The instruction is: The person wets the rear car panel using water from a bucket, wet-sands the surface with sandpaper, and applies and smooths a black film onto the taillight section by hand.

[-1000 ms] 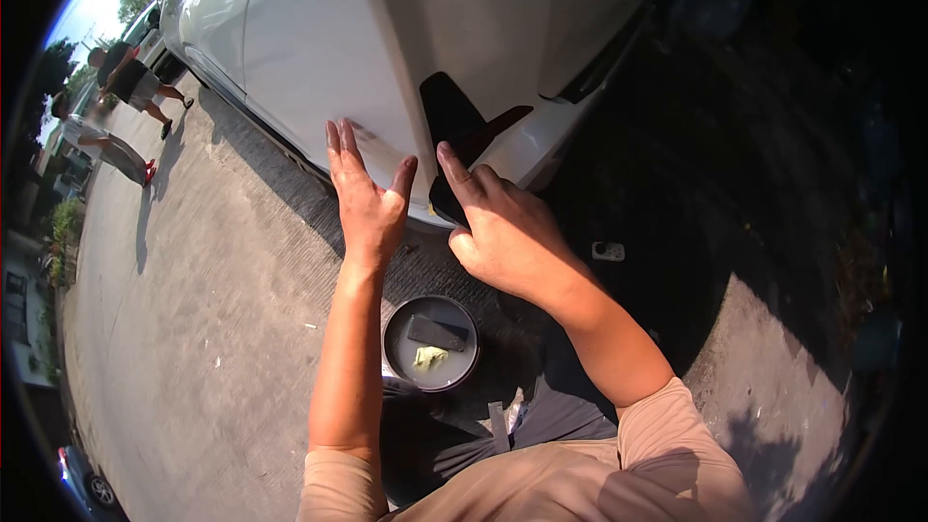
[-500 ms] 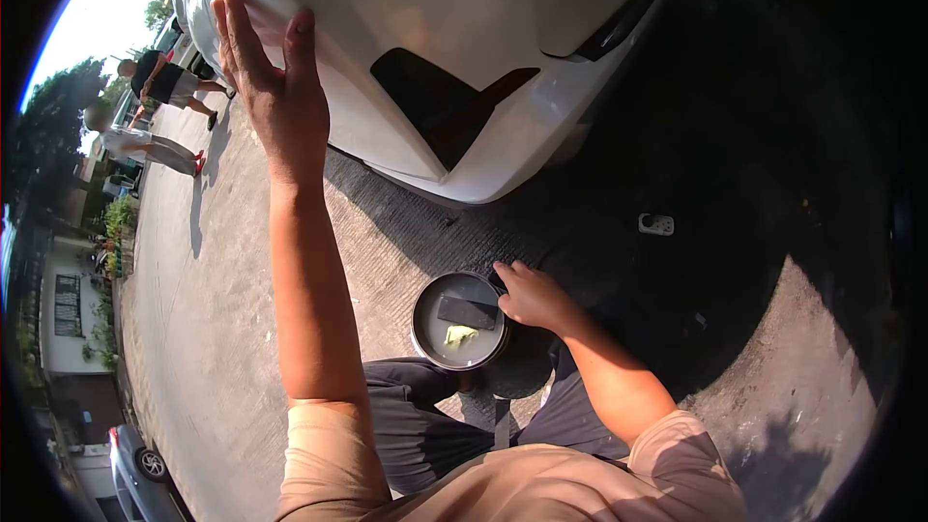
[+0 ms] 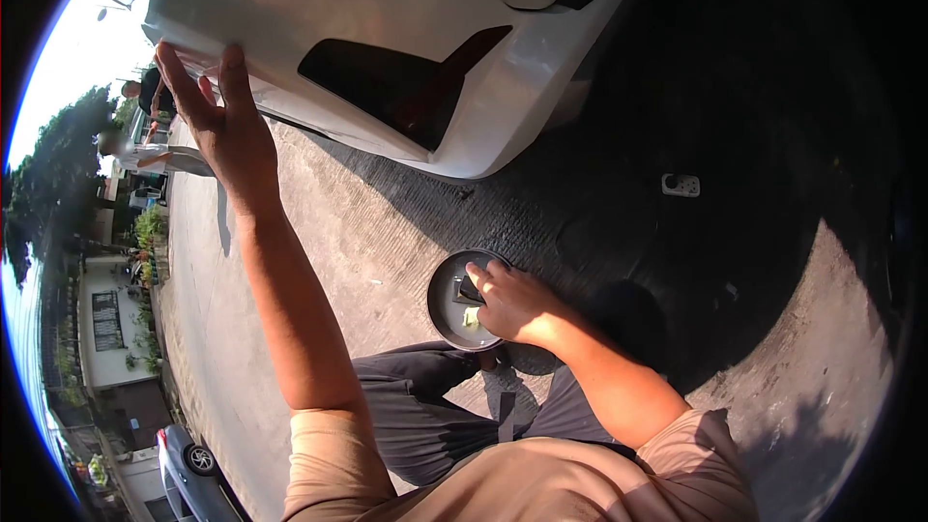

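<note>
My left hand [image 3: 232, 140] is raised against the white car body panel [image 3: 251, 14], its fingers spread and holding nothing. Beside them in the panel is a dark, angular light [image 3: 372, 82] with a reddish strip. Low in front of me, my right hand [image 3: 517, 304] reaches over the rim of a round grey bucket [image 3: 434, 314]. Its fingers are curled onto a dark, flat rectangular piece [image 3: 468, 291], which they partly cover; it may be sandpaper. A crumpled pale yellow-green piece [image 3: 472, 317], perhaps cloth, lies beside it in the bucket.
A white power strip [image 3: 681, 186] lies on the shaded concrete to the right. Two people [image 3: 145, 157] stand at the far left. A parked grey car [image 3: 188, 469] is at lower left. My dark-trousered legs [image 3: 416, 406] are bent close behind the bucket.
My right hand has moved from the bucket's rim in over the dark piece. My left hand appears lower and further left in view, still at the panel; the whole view has shifted.
</note>
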Demonstrator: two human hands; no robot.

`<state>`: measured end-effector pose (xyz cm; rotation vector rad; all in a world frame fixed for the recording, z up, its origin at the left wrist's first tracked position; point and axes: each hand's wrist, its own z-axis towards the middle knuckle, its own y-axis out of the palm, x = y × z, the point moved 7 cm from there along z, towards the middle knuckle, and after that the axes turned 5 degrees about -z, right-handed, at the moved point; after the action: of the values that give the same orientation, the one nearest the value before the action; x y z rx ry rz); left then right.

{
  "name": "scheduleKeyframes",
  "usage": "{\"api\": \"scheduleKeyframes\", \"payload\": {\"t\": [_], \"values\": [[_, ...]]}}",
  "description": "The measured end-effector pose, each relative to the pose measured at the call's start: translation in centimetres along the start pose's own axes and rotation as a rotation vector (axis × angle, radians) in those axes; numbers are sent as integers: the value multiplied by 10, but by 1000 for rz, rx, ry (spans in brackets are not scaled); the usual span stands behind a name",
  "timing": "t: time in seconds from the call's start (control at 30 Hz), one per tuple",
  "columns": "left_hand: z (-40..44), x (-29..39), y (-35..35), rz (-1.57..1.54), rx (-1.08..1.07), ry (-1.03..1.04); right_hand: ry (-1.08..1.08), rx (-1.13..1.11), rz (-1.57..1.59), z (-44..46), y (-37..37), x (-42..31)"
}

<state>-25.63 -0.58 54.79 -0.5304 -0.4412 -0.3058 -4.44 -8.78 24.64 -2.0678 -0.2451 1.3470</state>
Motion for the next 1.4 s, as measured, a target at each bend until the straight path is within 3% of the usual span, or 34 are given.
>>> {"api": "scheduleKeyframes", "payload": {"t": [0.27,0.37,0.47,0.5,0.57,0.63,0.73,0.87,1.4], "values": [[-18,-3,7,17,-13,-28,-16,19,9,-7,-6,-2],[-42,-4,14,182,-75,-19,-36,1,-22,-11,-7,-7],[-55,5,13,420,-72,98,-18,-59,-21,-14,-15,-18],[-51,8,7,566,-95,264,-25,-64,6,-14,-13,-22],[-28,19,-1,624,-56,308,-82,-25,79,-14,-4,-29],[-7,41,5,565,35,249,-99,-45,27,-18,-8,-48],[11,42,16,632,-9,299,-137,-179,-46,-13,6,-72],[-2,22,31,617,14,220,-239,-79,-32,-17,16,-85],[-47,9,53,728,-82,369,-278,63,26,-27,10,-73]]}}
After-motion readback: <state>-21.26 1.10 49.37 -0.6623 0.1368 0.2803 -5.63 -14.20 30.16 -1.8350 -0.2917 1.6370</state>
